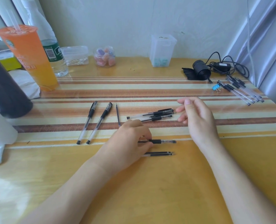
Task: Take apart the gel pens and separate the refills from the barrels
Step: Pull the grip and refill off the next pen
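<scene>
While the left hand (130, 143) pinches a pen (164, 141) at its black grip, thumb and fingers curled round it, the pen is level along the near edge of the striped mat (150, 88); whether it rests on the table (166, 183) I cannot tell. Just nearer the person, two refills (159, 153) lie side by side on the bare wood, their left ends hidden by that hand. The right hand (197, 117) hovers to the right, fingers loosely bent and holding nothing, its fingertips just beside a heap of pens (156, 118) on the mat. Left of the heap lies a single refill (117, 114), then two capped pens (99, 122), slanting side by side. At the far right edge lies a bunch of pens (242, 90), a blue clip (215, 88) beside it, a black roll (200, 70) and a cable (227, 65) behind. Along the wall stand a clear box (162, 50), a jar (105, 56), a swab box (75, 55), a bottle (54, 52) and an orange drink (28, 57).
</scene>
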